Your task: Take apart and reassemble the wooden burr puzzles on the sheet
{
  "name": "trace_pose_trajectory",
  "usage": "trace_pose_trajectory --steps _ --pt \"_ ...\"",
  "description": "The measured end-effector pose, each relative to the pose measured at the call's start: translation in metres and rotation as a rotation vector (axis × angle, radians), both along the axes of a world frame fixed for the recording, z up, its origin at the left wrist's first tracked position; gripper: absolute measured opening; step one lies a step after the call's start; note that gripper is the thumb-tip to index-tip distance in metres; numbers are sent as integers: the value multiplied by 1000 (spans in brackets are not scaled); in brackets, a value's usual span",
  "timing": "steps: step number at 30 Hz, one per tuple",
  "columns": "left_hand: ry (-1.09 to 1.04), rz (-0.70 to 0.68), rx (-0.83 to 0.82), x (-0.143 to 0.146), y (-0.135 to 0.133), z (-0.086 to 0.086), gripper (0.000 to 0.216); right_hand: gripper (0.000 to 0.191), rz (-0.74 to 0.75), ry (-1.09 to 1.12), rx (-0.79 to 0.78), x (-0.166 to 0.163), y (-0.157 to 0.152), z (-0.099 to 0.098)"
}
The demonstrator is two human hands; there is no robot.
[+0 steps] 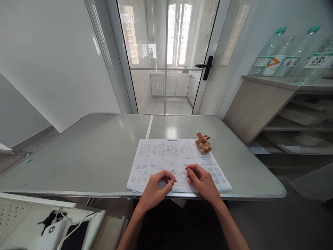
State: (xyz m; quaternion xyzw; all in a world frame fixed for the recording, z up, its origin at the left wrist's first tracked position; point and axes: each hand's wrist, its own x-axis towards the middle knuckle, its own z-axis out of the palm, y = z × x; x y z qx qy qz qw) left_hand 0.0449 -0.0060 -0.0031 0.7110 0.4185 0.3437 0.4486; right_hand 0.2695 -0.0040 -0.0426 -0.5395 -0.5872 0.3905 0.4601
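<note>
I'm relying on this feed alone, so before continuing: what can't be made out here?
All in the head view:
- Print on the paper sheet: too small to read.
- Anything tiny pinched in the left hand or right hand: their own fingers hide it.
- Far side of the wooden block assembly: hidden by its nearer blocks.
- Rightmost bottle: cut off by the right edge.
- White device: cut off by the bottom edge.

Your left forearm [132, 225] and right forearm [231, 225] were bare, reaching forward and angled inward. Your left hand [155, 185] was curled, its thumb [168, 188] bent toward the fingertips around a rounded gap. Your right hand [203, 180] was likewise bent, thumb close beside the forefinger. The hands stood apart; contact between thumb and fingertips could not be confirmed on either.
</note>
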Motion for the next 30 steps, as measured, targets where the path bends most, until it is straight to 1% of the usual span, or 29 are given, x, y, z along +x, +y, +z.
trace_pose_trajectory --steps 3,9,22,30 --pt "3 -5 7 0 0 0 16 48 4 -2 2 0 -1 1" --pt "-1 -8 9 1 0 1 15 50 2 -1 7 -1 -2 2" --pt "2 4 4 1 0 2 18 52 -2 -6 6 -1 -1 0" --pt "9 5 4 1 0 2 17 50 6 -5 2 0 0 -2"
